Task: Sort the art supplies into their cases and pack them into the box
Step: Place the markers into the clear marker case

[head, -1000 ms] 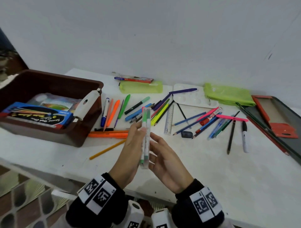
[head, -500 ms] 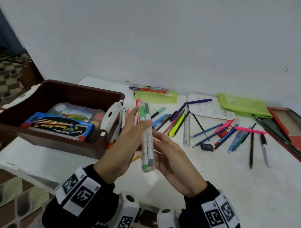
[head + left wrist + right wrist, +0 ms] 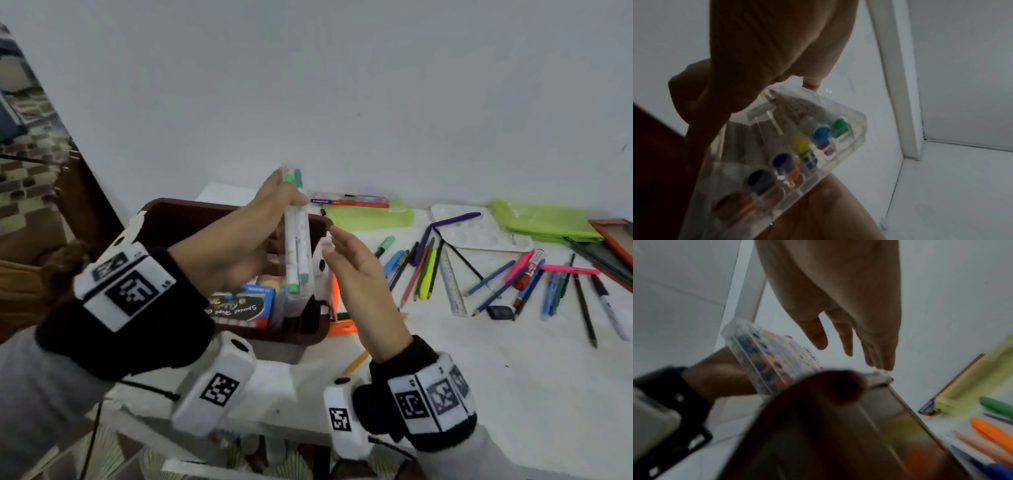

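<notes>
My left hand (image 3: 260,222) grips a clear plastic marker case (image 3: 297,246) upright over the brown box (image 3: 191,216). In the left wrist view the marker case (image 3: 797,154) shows coloured marker caps through its end. My right hand (image 3: 349,263) hovers open just right of the case, fingers straight, not touching it; in the right wrist view its fingers (image 3: 846,337) are spread above the case (image 3: 768,360). Inside the box lies a blue pencil box (image 3: 243,305). Loose pens, markers and pencils (image 3: 424,270) lie scattered on the white table (image 3: 513,394).
At the back of the table lie a green pencil case (image 3: 370,216), a flat red-and-blue pencil tin (image 3: 349,199), a white paint palette (image 3: 479,233) and a green pouch (image 3: 541,222). A ruler (image 3: 452,281) and an open red case (image 3: 616,246) lie to the right.
My left hand carried the marker case left and up, over the box. My right hand let go of the case and now stays apart beside it.
</notes>
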